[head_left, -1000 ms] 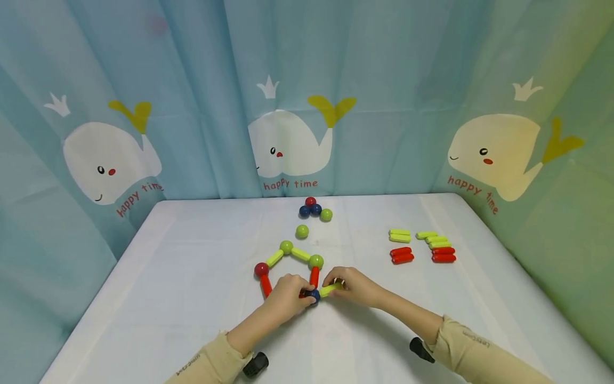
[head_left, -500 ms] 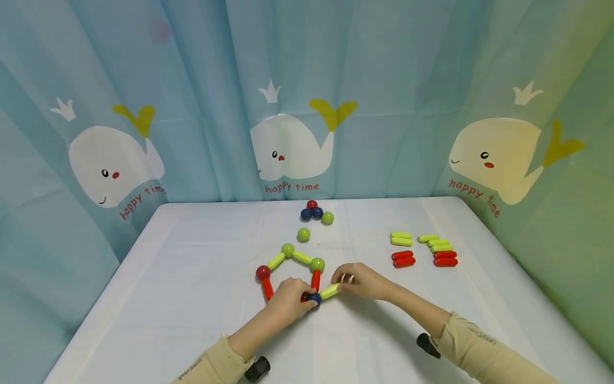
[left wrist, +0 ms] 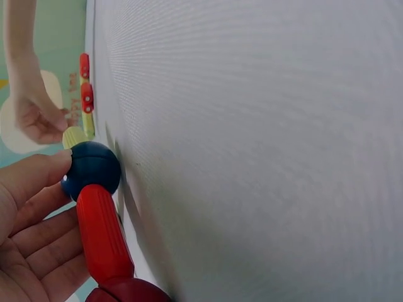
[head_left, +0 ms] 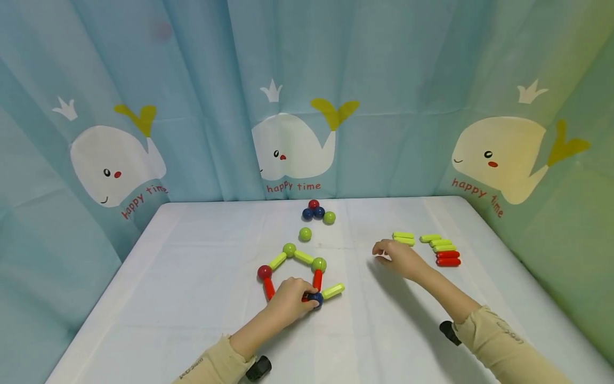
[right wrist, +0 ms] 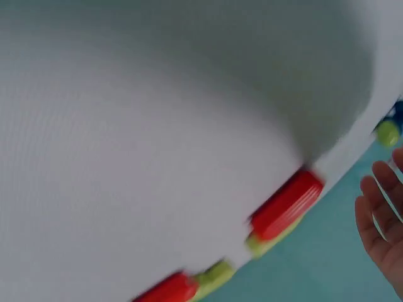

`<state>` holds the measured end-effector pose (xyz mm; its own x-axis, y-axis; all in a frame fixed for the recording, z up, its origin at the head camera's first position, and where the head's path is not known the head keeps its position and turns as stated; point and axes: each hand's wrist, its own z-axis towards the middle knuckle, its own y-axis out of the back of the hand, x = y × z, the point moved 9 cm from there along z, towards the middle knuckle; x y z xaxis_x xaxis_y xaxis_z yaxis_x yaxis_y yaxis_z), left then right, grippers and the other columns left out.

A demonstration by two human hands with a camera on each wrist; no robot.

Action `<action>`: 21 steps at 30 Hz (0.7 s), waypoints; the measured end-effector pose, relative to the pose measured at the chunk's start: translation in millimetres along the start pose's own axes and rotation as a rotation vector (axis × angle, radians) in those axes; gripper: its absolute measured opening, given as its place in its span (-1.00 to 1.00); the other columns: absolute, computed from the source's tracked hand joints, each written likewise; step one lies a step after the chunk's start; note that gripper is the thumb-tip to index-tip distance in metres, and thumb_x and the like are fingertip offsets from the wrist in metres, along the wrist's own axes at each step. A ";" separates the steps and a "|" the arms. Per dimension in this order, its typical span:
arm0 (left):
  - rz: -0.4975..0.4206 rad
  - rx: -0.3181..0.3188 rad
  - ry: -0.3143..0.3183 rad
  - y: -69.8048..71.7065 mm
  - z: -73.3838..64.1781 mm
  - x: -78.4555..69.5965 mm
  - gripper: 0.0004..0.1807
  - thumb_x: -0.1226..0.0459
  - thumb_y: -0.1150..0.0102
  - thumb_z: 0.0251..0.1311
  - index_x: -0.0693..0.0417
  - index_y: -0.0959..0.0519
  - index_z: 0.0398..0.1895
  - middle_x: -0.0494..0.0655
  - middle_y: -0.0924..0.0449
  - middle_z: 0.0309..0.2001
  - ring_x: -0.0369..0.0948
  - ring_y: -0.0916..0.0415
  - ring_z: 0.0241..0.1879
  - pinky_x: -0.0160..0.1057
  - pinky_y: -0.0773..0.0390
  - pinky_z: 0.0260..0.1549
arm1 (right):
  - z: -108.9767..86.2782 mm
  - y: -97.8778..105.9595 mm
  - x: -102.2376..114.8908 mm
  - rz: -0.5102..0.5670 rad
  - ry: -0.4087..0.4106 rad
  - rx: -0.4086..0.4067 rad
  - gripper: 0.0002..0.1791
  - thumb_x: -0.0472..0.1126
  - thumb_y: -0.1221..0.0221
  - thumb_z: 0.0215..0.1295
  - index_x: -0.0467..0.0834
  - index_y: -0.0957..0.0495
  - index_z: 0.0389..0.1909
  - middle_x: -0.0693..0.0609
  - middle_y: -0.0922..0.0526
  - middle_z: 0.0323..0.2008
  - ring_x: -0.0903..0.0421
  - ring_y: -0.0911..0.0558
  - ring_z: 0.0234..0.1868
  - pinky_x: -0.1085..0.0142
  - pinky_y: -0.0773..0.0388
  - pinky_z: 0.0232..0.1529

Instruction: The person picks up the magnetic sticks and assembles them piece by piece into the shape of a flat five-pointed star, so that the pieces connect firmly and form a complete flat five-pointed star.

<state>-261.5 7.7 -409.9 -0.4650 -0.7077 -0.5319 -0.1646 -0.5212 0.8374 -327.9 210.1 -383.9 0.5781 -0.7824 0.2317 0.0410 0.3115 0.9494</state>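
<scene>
While the left hand [head_left: 287, 300] pinches the blue ball [head_left: 316, 300] joining red rod [head_left: 317, 280] and yellow rod [head_left: 333, 290], the right hand [head_left: 402, 260], fingers relaxed and parted, hovers over the table [head_left: 192, 277] near loose rods [head_left: 403, 235].

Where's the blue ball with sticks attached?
In the head view, the blue ball is below center, pinched by the left hand; a yellow-green stick juts rightward from it.

Beige sleeves [head_left: 216, 361] with dark lettering [head_left: 509, 332]
</scene>
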 end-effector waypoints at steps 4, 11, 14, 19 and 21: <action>-0.004 0.010 0.028 -1.8 0.6 2.9 -0.75 0.29 -0.39 -0.01 0.19 -0.70 -0.23 -0.02 -0.72 -0.26 -0.13 -0.61 -0.20 -0.26 -0.56 -0.19 | -3.2 8.7 -21.0 -0.116 -0.031 -0.008 -0.88 -0.45 -0.28 0.03 -0.26 -0.57 -0.40 -0.04 -0.61 -0.44 0.03 -0.59 -0.39 0.19 -0.58 -0.34; 0.007 0.012 0.028 -2.6 2.1 3.2 -0.74 0.26 -0.40 -0.02 0.16 -0.71 -0.23 -0.06 -0.73 -0.25 -0.18 -0.61 -0.22 -0.31 -0.56 -0.22 | -7.8 17.1 -60.1 -0.129 -0.154 0.034 -0.89 -0.46 -0.26 0.05 -0.31 -0.55 -0.38 -0.13 -0.62 -0.40 -0.04 -0.57 -0.37 0.08 -0.58 -0.24; 0.010 0.015 0.028 -3.2 3.0 3.6 -0.74 0.25 -0.40 -0.02 0.16 -0.71 -0.23 -0.06 -0.73 -0.26 -0.17 -0.62 -0.21 -0.29 -0.57 -0.20 | -11.7 18.0 -73.6 -0.123 -0.225 0.058 -0.88 -0.44 -0.25 0.09 -0.33 -0.56 -0.33 -0.19 -0.64 -0.34 -0.07 -0.57 -0.32 0.04 -0.57 -0.20; 0.028 0.034 0.052 -3.6 3.6 4.4 -0.74 0.24 -0.40 -0.03 0.15 -0.71 -0.24 -0.06 -0.72 -0.27 -0.15 -0.61 -0.21 -0.26 -0.57 -0.18 | -15.5 17.4 -87.3 -0.138 -0.290 0.081 -0.85 -0.44 -0.22 0.11 -0.35 -0.55 -0.26 -0.25 -0.62 -0.28 -0.12 -0.58 -0.27 -0.01 -0.54 -0.18; 0.033 0.040 0.058 -3.5 3.4 3.9 -0.74 0.25 -0.40 -0.03 0.15 -0.71 -0.24 -0.07 -0.72 -0.26 -0.14 -0.60 -0.20 -0.25 -0.56 -0.16 | -16.6 15.8 -91.8 -0.126 -0.309 0.088 -0.83 -0.44 -0.21 0.12 -0.37 -0.54 -0.24 -0.28 -0.61 -0.25 -0.14 -0.57 -0.25 -0.02 -0.53 -0.17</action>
<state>-265.8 8.4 -414.5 -0.4202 -0.7512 -0.5090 -0.1854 -0.4780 0.8585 -366.8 295.8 -393.6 0.2979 -0.9425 0.1517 0.0180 0.1644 0.9862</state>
